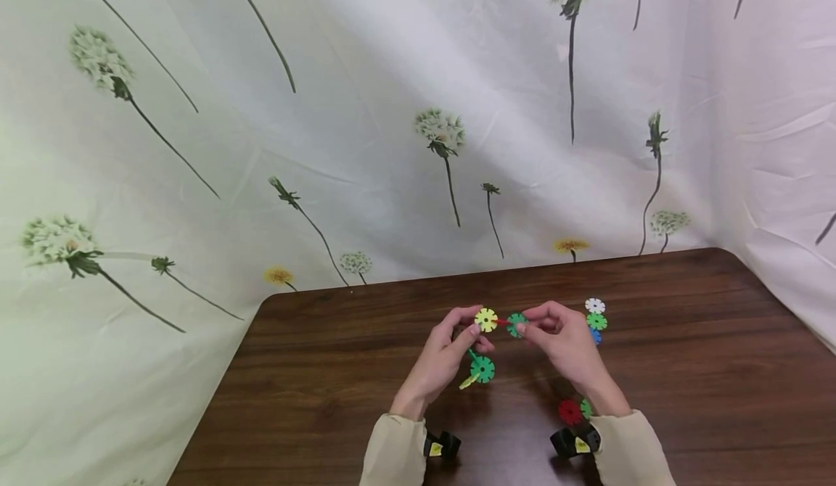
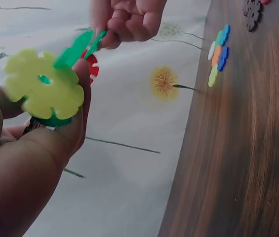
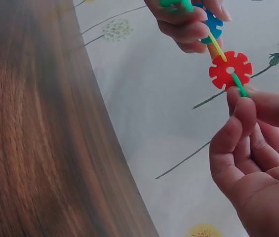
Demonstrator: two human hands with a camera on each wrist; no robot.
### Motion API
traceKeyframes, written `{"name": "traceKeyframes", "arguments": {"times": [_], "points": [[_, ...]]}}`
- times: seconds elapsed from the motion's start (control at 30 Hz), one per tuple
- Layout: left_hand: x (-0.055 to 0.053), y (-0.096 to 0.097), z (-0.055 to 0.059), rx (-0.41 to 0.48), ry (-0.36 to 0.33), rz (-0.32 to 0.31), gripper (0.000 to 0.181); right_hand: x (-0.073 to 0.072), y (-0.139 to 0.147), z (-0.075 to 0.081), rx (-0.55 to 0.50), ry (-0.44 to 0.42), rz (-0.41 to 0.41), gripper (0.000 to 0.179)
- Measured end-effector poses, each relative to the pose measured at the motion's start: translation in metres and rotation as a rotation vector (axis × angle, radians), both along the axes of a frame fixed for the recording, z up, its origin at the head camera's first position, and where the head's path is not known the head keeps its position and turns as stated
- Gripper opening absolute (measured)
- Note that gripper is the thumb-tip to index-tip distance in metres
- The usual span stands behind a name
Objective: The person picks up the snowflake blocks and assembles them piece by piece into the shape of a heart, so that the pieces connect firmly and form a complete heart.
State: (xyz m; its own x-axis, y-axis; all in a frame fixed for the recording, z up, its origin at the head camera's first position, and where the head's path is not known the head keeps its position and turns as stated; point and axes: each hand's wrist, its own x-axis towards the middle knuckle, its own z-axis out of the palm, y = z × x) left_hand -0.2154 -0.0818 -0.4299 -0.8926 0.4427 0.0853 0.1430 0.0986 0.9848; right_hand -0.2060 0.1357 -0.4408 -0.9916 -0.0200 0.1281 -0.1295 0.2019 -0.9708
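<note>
Several notched plastic discs are joined edge to edge in a chain between both hands. My left hand grips the chain near a yellow disc, and a blue disc shows by its fingers. Below that hand hang a green disc and another yellow disc. A red disc links the yellow one to a green disc. My right hand pinches this green disc between thumb and forefinger, its edge sitting in the red disc's slot. The left fingers partly hide the chain's middle.
Right of the right hand, white, light green and blue discs lie together on the brown wooden table. A red disc lies by the right wrist. Behind the table hangs a dandelion-print cloth.
</note>
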Motion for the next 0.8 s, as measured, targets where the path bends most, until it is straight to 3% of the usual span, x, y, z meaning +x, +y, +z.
{"name": "traceKeyframes", "arguments": {"times": [0.43,0.8], "points": [[-0.0014,0.0026,-0.0023,0.053,-0.011,0.026,0.039,-0.0029,-0.0044,-0.0030,-0.051,-0.017,-0.018,0.026],[-0.0015,0.0019,-0.0026,0.029,-0.027,0.021,0.042,-0.0032,-0.0009,-0.0040,-0.058,-0.031,0.016,0.030]]}}
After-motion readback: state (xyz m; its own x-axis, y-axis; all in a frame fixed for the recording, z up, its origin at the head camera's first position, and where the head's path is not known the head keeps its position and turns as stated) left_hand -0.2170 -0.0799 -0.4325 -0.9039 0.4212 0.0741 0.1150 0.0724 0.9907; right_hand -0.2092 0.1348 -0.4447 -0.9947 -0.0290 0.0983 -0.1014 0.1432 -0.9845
